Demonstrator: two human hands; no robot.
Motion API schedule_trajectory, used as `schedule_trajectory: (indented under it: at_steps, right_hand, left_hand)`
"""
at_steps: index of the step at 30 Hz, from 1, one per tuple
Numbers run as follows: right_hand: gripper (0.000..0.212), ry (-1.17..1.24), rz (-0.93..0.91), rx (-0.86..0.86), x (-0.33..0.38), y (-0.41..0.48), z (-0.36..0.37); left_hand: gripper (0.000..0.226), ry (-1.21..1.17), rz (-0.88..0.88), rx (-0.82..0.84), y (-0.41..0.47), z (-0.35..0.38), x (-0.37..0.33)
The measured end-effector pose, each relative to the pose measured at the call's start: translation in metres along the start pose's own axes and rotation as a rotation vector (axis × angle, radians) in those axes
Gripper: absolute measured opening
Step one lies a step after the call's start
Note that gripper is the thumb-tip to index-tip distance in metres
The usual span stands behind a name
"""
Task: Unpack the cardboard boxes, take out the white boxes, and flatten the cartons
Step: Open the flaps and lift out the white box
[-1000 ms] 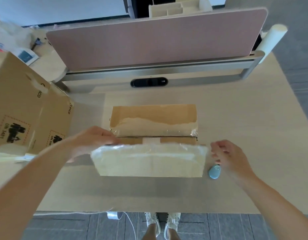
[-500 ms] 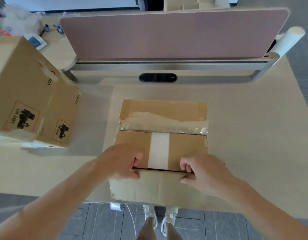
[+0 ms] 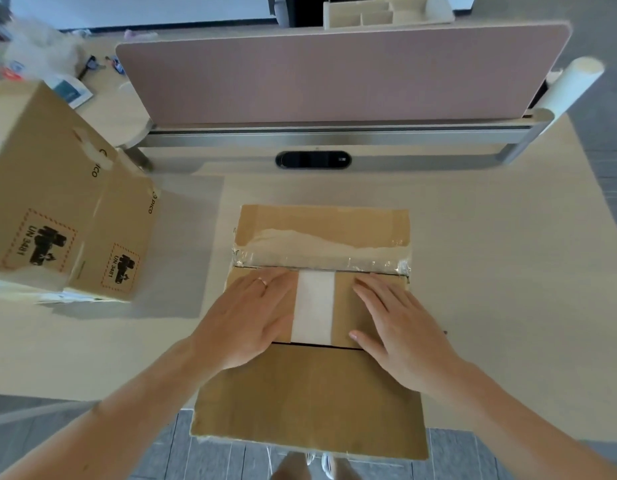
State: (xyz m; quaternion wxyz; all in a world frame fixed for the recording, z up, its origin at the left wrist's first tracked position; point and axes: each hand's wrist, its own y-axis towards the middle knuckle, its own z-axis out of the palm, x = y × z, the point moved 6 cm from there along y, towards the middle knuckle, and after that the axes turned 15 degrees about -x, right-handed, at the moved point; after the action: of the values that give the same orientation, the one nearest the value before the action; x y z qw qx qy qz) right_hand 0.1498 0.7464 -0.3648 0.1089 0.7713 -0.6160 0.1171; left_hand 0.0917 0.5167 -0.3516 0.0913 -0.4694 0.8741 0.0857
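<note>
— Head camera: what are the hands doing?
— Both lie flat with straight fingers. The left hand (image 3: 246,317) and the right hand (image 3: 400,327) press the flattened carton (image 3: 310,403) on either side of its white strip (image 3: 314,306).
— Where is the carton?
— At the centre of the desk (image 3: 490,271), with its 6 o'clock flap over the edge. The printed cardboard boxes (image 3: 57,202) stand at 9 o'clock.
— Any change from half a second ago?
— Yes. The fingers were curled at the near seam. Now they are spread toward 12 o'clock.
</note>
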Motion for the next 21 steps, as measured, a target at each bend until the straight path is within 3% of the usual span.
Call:
schedule_trajectory:
  at_steps: [3, 9, 13, 17, 21]
  right_hand:
    - [0.075, -0.029, -0.005, -0.069, 0.000, 0.003, -0.001]
    - [0.058, -0.060, -0.070, -0.303, -0.004, 0.026, -0.026]
    - [0.043, -0.093, -0.028, -0.249, -0.012, 0.049, -0.027]
    - [0.036, -0.088, -0.168, -0.289, -0.002, 0.038, -0.013]
    - [0.048, -0.191, -0.147, -0.262, 0.012, 0.040, 0.011]
  left_hand:
    - [0.066, 0.010, 0.053, -0.024, -0.002, -0.003, -0.002]
    - [0.052, 0.027, 0.117, -0.194, 0.021, -0.027, 0.002]
    - [0.038, 0.038, 0.181, -0.074, 0.048, -0.020, 0.006]
    - [0.026, -0.052, 0.327, -0.041, 0.046, -0.009, -0.003]
    - [0.052, 0.042, 0.431, -0.079, 0.034, 0.003, -0.006]
